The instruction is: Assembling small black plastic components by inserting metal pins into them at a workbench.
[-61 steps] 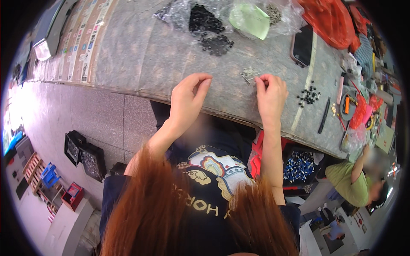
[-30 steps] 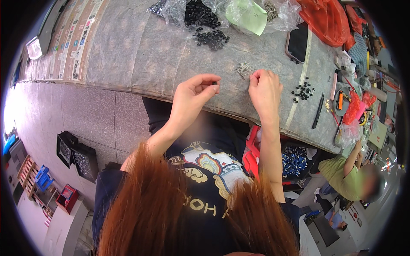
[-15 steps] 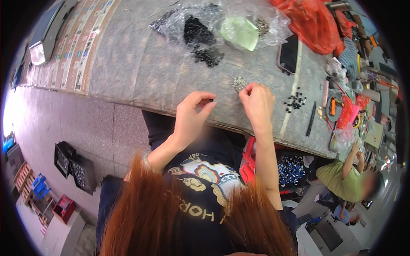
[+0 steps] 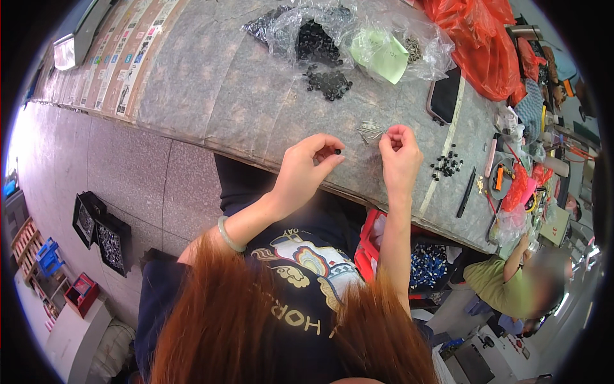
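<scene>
Grey tabletop [image 4: 217, 96], tiny black piece [image 4: 338, 152], silvery pins [image 4: 369, 130]

Vs. 2s ago: L hand [image 4: 302, 171] nearer R hand [image 4: 401, 161], small blk pc [image 4: 338, 152] visible in L pinch.

Bright, fairly even light; glare whitening far left edge. Black fisheye corners; front edge of table [image 4: 198, 89] bowed. Co-worker's head [image 4: 549, 281], lower right, blurred.

Small black piece [image 4: 338, 152] pinched in left hand [image 4: 308, 168]; pins [image 4: 368, 130] (thin, silvery) heaped nearby.
</scene>
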`<control>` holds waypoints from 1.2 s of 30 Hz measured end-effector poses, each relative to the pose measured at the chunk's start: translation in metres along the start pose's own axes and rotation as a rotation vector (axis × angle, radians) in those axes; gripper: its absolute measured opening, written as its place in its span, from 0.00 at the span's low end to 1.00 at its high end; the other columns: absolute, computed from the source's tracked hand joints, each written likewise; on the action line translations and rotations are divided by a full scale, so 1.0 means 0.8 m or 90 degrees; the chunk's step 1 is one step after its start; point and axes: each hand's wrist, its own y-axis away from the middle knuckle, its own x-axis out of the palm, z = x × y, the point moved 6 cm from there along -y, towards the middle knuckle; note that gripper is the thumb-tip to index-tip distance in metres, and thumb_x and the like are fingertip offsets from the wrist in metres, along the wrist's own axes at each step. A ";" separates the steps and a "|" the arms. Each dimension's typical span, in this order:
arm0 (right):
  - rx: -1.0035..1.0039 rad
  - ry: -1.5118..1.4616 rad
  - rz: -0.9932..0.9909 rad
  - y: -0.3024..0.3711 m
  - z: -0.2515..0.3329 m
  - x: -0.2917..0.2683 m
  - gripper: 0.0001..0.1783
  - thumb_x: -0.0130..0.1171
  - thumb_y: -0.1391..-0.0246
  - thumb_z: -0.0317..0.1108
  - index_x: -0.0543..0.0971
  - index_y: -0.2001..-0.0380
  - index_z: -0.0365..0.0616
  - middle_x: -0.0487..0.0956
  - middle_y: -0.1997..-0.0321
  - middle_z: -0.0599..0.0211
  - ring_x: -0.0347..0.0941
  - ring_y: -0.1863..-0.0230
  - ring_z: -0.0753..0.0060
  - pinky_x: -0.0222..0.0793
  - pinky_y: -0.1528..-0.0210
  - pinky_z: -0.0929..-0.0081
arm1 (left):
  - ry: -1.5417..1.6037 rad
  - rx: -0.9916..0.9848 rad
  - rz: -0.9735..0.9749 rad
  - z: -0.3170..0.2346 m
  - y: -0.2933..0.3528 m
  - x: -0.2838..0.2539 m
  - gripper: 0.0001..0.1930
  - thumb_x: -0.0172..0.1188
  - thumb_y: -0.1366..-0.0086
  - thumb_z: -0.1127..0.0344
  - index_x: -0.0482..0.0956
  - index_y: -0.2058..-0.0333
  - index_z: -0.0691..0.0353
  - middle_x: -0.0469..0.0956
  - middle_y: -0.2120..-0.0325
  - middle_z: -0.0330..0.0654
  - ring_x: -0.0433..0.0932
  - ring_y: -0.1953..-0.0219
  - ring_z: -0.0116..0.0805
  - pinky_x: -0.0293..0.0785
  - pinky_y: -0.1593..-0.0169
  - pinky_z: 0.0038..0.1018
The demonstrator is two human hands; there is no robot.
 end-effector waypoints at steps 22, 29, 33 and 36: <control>-0.050 -0.210 0.109 0.056 0.013 0.015 0.04 0.55 0.56 0.25 0.74 0.74 0.36 0.74 0.75 0.67 0.68 0.74 0.78 0.63 0.68 0.82 | -0.061 -0.006 0.052 0.006 -0.010 0.023 0.09 0.56 0.49 0.73 0.74 0.67 0.66 0.75 0.76 0.43 0.71 0.77 0.26 0.69 0.71 0.22; -0.183 -0.058 0.103 0.057 0.035 0.010 0.02 0.54 0.55 0.23 0.73 0.75 0.36 0.73 0.75 0.66 0.69 0.72 0.78 0.64 0.67 0.81 | -0.068 0.014 0.047 0.006 -0.009 0.023 0.09 0.56 0.49 0.74 0.74 0.67 0.66 0.76 0.76 0.43 0.72 0.77 0.27 0.69 0.71 0.22; -0.227 -0.051 0.088 0.059 0.037 0.013 0.02 0.54 0.55 0.23 0.73 0.75 0.36 0.73 0.75 0.64 0.69 0.73 0.75 0.64 0.68 0.81 | -0.098 0.030 0.043 0.008 -0.009 0.024 0.09 0.56 0.49 0.73 0.74 0.67 0.65 0.76 0.75 0.43 0.72 0.77 0.28 0.69 0.71 0.23; -0.213 -0.061 0.078 0.060 0.036 0.015 0.03 0.54 0.58 0.22 0.73 0.76 0.38 0.74 0.74 0.61 0.70 0.72 0.63 0.64 0.69 0.74 | -0.131 0.064 0.033 0.006 -0.009 0.023 0.09 0.56 0.49 0.73 0.74 0.67 0.65 0.76 0.75 0.43 0.72 0.77 0.29 0.69 0.72 0.23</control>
